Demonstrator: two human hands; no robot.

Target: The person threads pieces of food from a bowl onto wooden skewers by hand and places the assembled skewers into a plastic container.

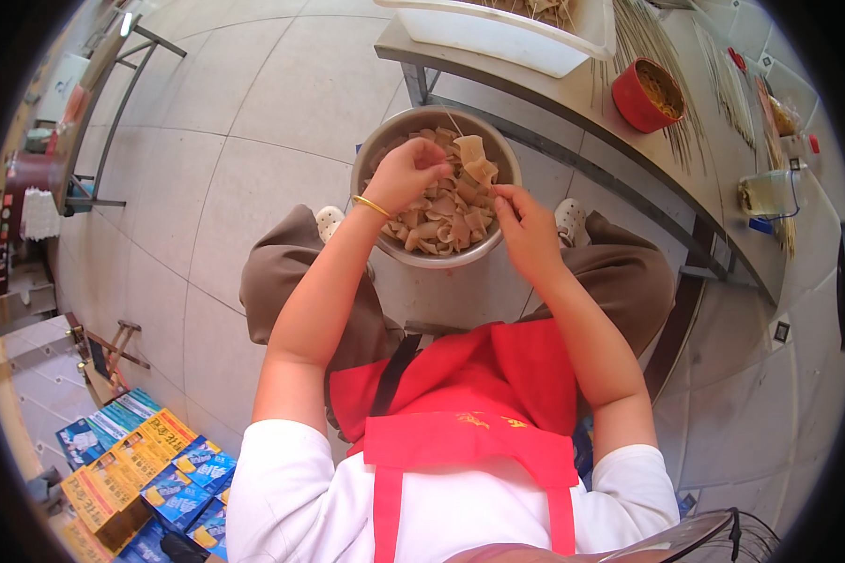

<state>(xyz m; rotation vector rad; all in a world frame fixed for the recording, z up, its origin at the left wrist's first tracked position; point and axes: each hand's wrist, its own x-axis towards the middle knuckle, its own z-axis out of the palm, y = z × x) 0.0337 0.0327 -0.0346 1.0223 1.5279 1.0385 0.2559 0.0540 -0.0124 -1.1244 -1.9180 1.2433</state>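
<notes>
A steel basin [433, 262] stands on the floor between my feet, heaped with flat, pale brown food pieces [440, 224]. My right hand [529, 229] pinches the near end of a thin skewer [453, 122] at the basin's right side. Two or so broad food pieces [477, 159] are threaded on it, and its far end points up and left. Over the left of the heap is my left hand [412, 170], its fingers curled and thumb towards the skewer. Whether a piece sits in those fingertips cannot be made out.
A long table [570, 116] runs ahead and to the right. On it are a white plastic tub [493, 43], a red round container [637, 102], loose skewers [634, 42] and a clear jar [764, 191]. Yellow cartons [123, 478] and blue boxes [183, 485] are stacked at lower left.
</notes>
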